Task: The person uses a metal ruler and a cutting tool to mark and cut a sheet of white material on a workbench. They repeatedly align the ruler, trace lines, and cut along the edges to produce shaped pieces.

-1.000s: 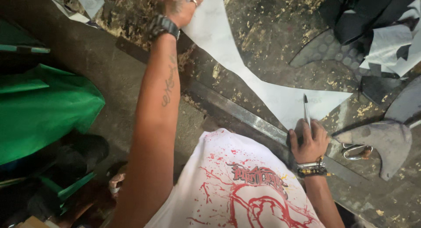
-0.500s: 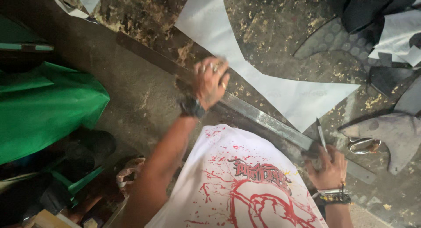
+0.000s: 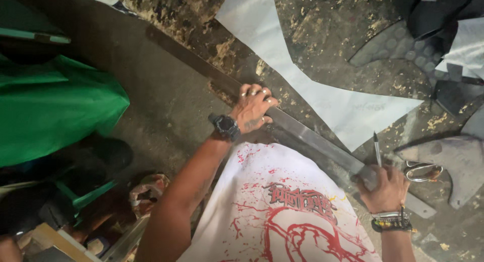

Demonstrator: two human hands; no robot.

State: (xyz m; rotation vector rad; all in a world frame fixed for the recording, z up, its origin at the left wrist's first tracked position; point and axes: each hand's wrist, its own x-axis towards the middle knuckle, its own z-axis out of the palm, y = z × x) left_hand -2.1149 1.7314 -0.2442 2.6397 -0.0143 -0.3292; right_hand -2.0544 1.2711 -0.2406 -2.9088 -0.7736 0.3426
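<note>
Ruler (image 3: 302, 133): a long metal strip lying on a slant along the near edge of the table (image 3: 322, 35), from far left to near right. Both hands are on it. The right hand (image 3: 385, 187) sits at its near-right end, fingers curled shut round a pen (image 3: 377, 148) that stands up out of the fist, while the heel of the hand seems to press on the strip. The left hand (image 3: 254, 108), with rings and a black watch (image 3: 225, 126) at the wrist, lies nearer the middle, its grip bent over the strip's edge and pressed down on it rather than spread.

Judging from this, the step in hand is placing or steadying the strip, perhaps as a guide for a line. A next move would call for holding it flat with the left hand so it cannot slip, and bringing the pen tip down to its edge.

Just right of the right hand lie scissors (image 3: 422, 171) on a grey cut piece (image 3: 454, 158). Past the strip a white sheet (image 3: 312, 90), cut to a curved, pointed shape, lies flat. Farther right are dark textured pieces (image 3: 393, 45) and more offcuts. The table is dark, stained and strewn with yellowish crumbs. On the left, below it, green cloth (image 3: 55, 105) hangs over clutter on a dim floor.
</note>
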